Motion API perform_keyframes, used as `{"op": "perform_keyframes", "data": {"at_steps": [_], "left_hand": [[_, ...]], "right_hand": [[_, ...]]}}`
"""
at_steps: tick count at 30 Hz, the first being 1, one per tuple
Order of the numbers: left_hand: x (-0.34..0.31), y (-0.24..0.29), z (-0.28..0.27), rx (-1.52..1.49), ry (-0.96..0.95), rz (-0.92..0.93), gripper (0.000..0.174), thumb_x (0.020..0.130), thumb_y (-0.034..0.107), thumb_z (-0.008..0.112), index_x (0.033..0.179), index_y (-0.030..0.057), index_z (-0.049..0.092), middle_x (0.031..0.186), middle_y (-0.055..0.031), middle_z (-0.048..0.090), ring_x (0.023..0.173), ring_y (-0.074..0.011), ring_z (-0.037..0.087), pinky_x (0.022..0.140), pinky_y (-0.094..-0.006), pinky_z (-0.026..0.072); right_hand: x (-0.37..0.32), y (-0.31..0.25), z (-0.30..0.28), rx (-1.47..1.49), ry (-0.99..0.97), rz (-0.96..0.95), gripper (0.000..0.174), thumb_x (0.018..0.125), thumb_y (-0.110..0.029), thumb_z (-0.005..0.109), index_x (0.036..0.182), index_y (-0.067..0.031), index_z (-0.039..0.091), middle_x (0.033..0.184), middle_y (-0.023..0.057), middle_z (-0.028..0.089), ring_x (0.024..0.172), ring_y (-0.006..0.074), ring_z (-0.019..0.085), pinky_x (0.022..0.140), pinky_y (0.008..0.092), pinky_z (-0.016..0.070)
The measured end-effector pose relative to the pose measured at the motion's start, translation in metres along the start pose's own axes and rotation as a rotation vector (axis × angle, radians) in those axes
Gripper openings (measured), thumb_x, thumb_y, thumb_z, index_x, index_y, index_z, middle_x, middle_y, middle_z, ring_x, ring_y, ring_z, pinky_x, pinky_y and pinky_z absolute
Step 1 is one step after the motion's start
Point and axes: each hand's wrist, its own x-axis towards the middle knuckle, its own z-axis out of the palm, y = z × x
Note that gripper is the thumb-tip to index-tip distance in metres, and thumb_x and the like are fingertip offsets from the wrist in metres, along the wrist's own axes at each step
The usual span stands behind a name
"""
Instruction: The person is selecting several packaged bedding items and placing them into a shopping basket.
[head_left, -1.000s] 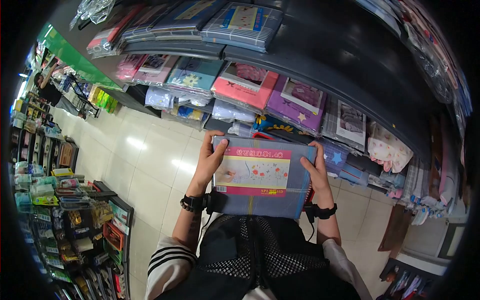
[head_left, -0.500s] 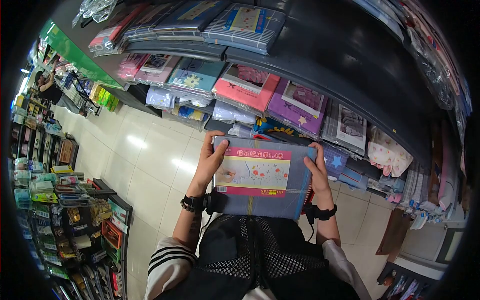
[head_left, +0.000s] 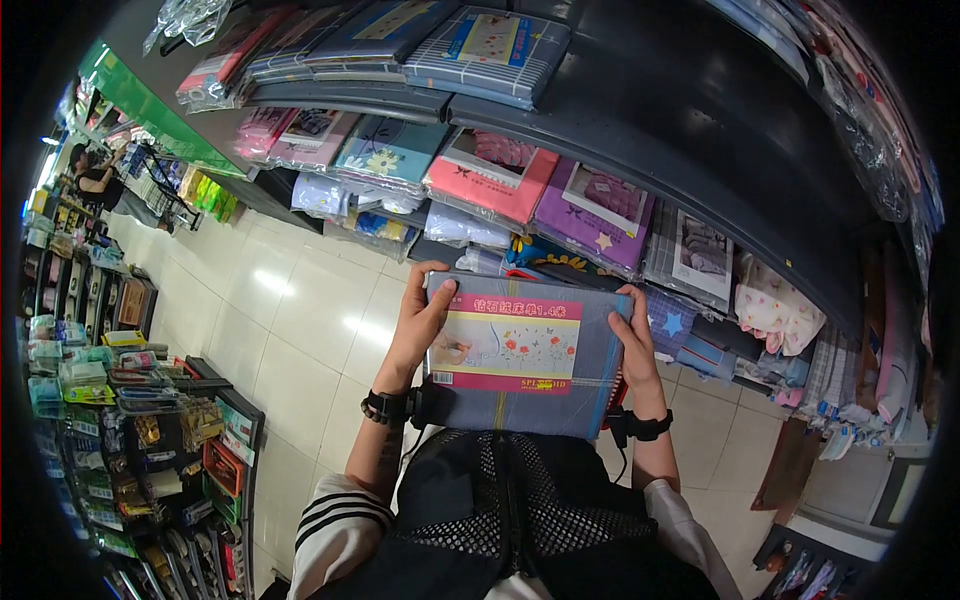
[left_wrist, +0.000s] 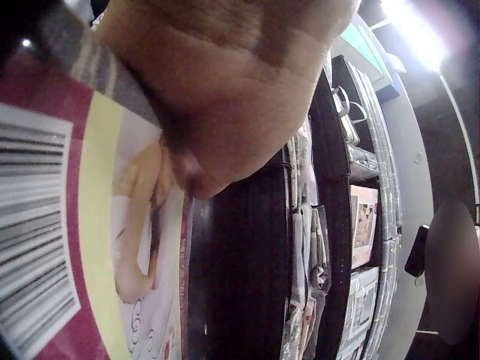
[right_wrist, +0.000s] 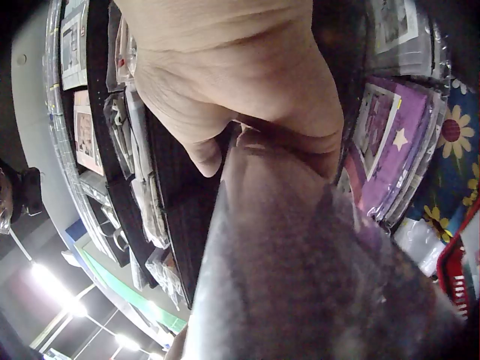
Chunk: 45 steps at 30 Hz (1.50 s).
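A flat, plastic-wrapped grey-blue bed sheet pack [head_left: 510,345] is held level in front of the black mesh vest. Its pink and yellow label shows printed flowers and a barcode. My left hand [head_left: 420,320] grips the left edge with the thumb on top. At the opposite edge my right hand [head_left: 638,340] pinches the pack, thumb on the upper face and fingers beneath, hidden. The left wrist view shows the label's barcode [left_wrist: 34,225] close up beside the palm. In the right wrist view the clear wrapping [right_wrist: 277,262] runs out from between thumb and fingers.
Dark shelves [head_left: 680,90] ahead hold folded bedding packs, among them a coral pack [head_left: 480,180] and a purple pack [head_left: 590,215]. A rack of small goods [head_left: 150,430] stands at left on the tiled floor [head_left: 310,330]. Another person [head_left: 97,180] is by a cart at far left.
The pack and both hands stay nearly still. My right thumb has shifted slightly toward the pack's edge. The distant person's arms have moved.
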Motion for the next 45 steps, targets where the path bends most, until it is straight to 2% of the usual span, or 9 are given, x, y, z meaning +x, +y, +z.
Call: {"op": "perform_keyframes", "data": {"at_steps": [7,9,15,29,31,37,39,44,45], "left_hand": [[0.005,-0.007,-0.002,-0.014,0.015,0.026,0.021,0.095,0.017,0.053,0.115,0.0136,0.046,0.077,0.0050,0.049,0.056,-0.0007,0.035,0.047,-0.0172,0.0249],[0.004,-0.005,-0.005,-0.005,-0.013,-0.012,0.022,0.095,0.016,0.053,0.115,0.0125,0.046,0.083,0.0028,0.052,0.064,-0.0024,0.045,0.052,-0.0171,0.0338],[0.008,-0.013,-0.005,-0.063,-0.018,0.019,0.022,0.095,0.015,0.053,0.115,0.0110,0.046,0.092,-0.0009,0.054,0.081,-0.0071,0.054,0.067,-0.0197,0.0444],[0.010,-0.012,-0.004,-0.062,-0.010,0.021,0.023,0.095,0.015,0.054,0.116,0.0114,0.045,0.094,-0.0011,0.053,0.081,-0.0068,0.053,0.066,-0.0191,0.0439],[0.011,-0.014,-0.005,-0.071,-0.014,0.025,0.023,0.095,0.015,0.053,0.116,0.0114,0.045,0.095,-0.0014,0.053,0.082,-0.0070,0.054,0.067,-0.0194,0.0441],[0.012,-0.014,-0.004,-0.053,0.003,0.025,0.023,0.095,0.014,0.053,0.116,0.0111,0.045,0.099,-0.0021,0.054,0.087,-0.0082,0.054,0.071,-0.0208,0.0448],[0.013,-0.015,-0.002,-0.075,0.029,0.065,0.021,0.094,0.016,0.056,0.113,0.0127,0.048,0.079,0.0060,0.048,0.057,0.0002,0.032,0.048,-0.0169,0.0247],[0.009,-0.005,0.001,-0.049,0.030,0.032,0.021,0.094,0.016,0.056,0.113,0.0126,0.048,0.079,0.0060,0.047,0.057,0.0004,0.032,0.048,-0.0167,0.0245],[0.009,-0.004,0.001,-0.045,0.029,0.022,0.021,0.094,0.016,0.056,0.113,0.0125,0.048,0.079,0.0060,0.047,0.057,0.0005,0.032,0.048,-0.0167,0.0243]], "right_hand": [[0.001,-0.002,0.001,0.003,0.008,0.010,0.034,0.094,-0.019,0.053,0.123,-0.0137,0.036,0.101,0.0013,0.042,0.100,0.0115,0.040,0.091,0.0273,0.0314],[0.002,0.000,0.000,0.000,0.006,0.010,0.034,0.094,-0.019,0.053,0.123,-0.0136,0.036,0.102,0.0016,0.042,0.101,0.0116,0.040,0.092,0.0274,0.0313],[0.003,0.001,-0.001,-0.020,0.005,0.006,0.035,0.094,-0.018,0.053,0.123,-0.0131,0.036,0.104,0.0023,0.042,0.102,0.0115,0.040,0.092,0.0271,0.0315],[0.004,0.002,0.000,-0.001,0.021,0.007,0.034,0.093,-0.017,0.053,0.123,-0.0129,0.036,0.102,0.0019,0.043,0.100,0.0111,0.042,0.091,0.0269,0.0324],[0.005,0.005,-0.003,-0.032,0.008,-0.002,0.034,0.094,-0.011,0.049,0.125,-0.0119,0.035,0.111,0.0046,0.047,0.102,0.0117,0.047,0.089,0.0252,0.0386],[0.005,0.002,0.000,-0.023,0.014,-0.008,0.033,0.094,-0.011,0.049,0.124,-0.0120,0.035,0.113,0.0050,0.047,0.103,0.0119,0.047,0.089,0.0254,0.0392],[0.005,0.002,0.000,-0.016,0.009,-0.004,0.033,0.094,-0.011,0.049,0.124,-0.0121,0.035,0.112,0.0051,0.047,0.103,0.0120,0.047,0.089,0.0254,0.0392],[0.005,-0.001,0.002,-0.018,0.003,-0.002,0.034,0.094,-0.011,0.049,0.124,-0.0120,0.035,0.112,0.0052,0.047,0.103,0.0120,0.047,0.089,0.0255,0.0386],[0.005,-0.004,0.004,-0.020,0.010,-0.006,0.033,0.094,-0.013,0.051,0.123,-0.0124,0.035,0.106,0.0037,0.047,0.101,0.0111,0.046,0.089,0.0261,0.0369]]}}
